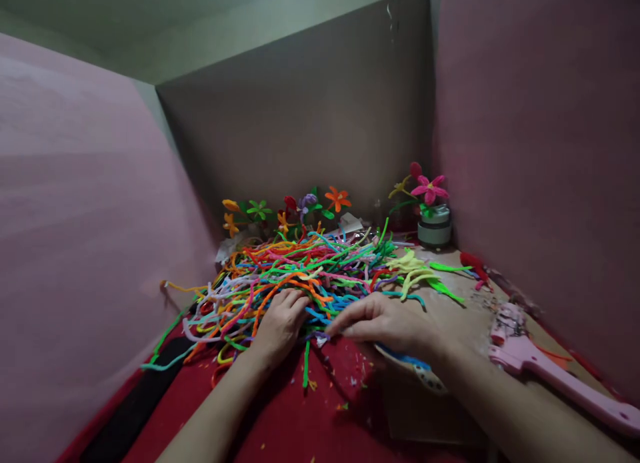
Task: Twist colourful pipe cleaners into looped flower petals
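Chenille stems [297, 266] in one tangle, both hands at its near edge

My left hand [281, 319] lies knuckles up on the near edge of the heap [325, 253], its fingertips hidden among the strands, so from this remote view I cannot tell whether it grips anything. My right hand [383, 323], at the heap's near right, has thumb and forefinger close together beside a small white scrap [321, 341]; whether they pinch something, I cannot tell either.

Snagging looks the likeliest trouble to me: strands cross so thickly that pulling one could drag its neighbours onto the red cloth [280, 416] in front of the heap.

My count: two hands; strands too many and too entangled to number; one green stem [306, 366] jutting from the heap's near edge; one pink tool [560, 383] right of the heap; one lidded jar [435, 231] behind it at right; at least five blooms [338, 199] behind.
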A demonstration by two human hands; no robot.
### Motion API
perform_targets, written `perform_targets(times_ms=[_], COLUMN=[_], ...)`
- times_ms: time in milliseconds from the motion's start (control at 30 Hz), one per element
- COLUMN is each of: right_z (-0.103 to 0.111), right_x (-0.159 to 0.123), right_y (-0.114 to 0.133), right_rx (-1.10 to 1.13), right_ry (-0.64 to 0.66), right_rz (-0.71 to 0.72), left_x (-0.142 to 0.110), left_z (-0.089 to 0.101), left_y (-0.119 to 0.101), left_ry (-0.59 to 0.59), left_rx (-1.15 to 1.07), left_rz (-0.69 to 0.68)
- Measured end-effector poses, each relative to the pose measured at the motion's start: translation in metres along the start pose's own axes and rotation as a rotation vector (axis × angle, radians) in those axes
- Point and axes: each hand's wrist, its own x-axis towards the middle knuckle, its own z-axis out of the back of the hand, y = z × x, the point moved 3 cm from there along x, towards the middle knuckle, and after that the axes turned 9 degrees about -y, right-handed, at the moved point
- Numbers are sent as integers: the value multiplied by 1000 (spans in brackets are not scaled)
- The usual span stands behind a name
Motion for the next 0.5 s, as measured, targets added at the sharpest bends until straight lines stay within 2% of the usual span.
perform_targets(times_ms=[33, 67, 167, 267, 467, 500], right_z=[0, 3, 15, 28, 50, 52], right_x=[0, 0, -3, -11, -23, -24], right_y=[-3, -5, -1, 13, 30, 30], right_rx=[149, 313, 615, 768, 742, 759], right_ry=[124, 189, 158, 23, -425, -457], right_rz=[-59, -72, 30, 203, 284, 300], left_x=[0, 1, 1, 1, -1, -1], left_z=[1, 1, 1, 2, 4, 4], left_y=[0, -1, -2, -4, -8, -8], left_ry=[-6, -11, -14, -11, 7, 8], left_rx=[-6, -16, -56, -71, -79, -81], left_rz=[8, 18, 50, 61, 85, 89])
